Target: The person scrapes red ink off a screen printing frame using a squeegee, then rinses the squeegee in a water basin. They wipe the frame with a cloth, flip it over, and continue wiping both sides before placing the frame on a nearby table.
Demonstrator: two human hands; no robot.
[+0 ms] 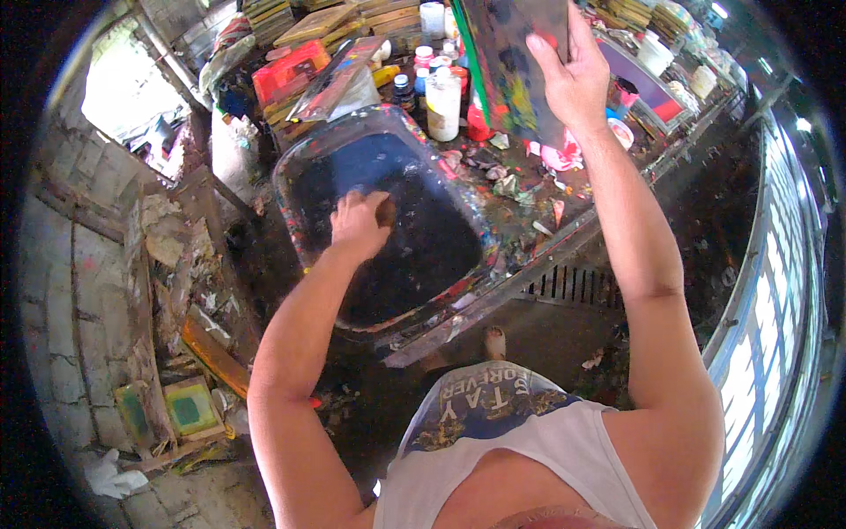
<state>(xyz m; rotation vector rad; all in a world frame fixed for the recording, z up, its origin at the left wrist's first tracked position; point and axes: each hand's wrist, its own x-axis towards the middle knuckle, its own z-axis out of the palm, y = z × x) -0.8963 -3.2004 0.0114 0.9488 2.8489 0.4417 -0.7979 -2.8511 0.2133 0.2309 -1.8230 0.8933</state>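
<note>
My left hand [360,225] is over the dark liquid [423,244] in a paint-splashed black basin [456,285], fingers curled. A brown patch shows beside its thumb; whether that is a held thing or the shaded palm, I cannot tell. At the top, my right hand [581,86] grips the right edge of a paint-smeared dark flat panel [512,73], thumb on its face. The panel is tilted up above the table and has a green strip [470,59] along its left side. Its upper end runs out of view.
Behind the basin stand a white bottle [443,109] and several paint containers. Scraps litter the worktable [522,211]. A red screen-printing frame [291,71] lies at back left, another frame [638,82] at right. Wooden frames [192,410] lie low at left, near a block wall [99,264].
</note>
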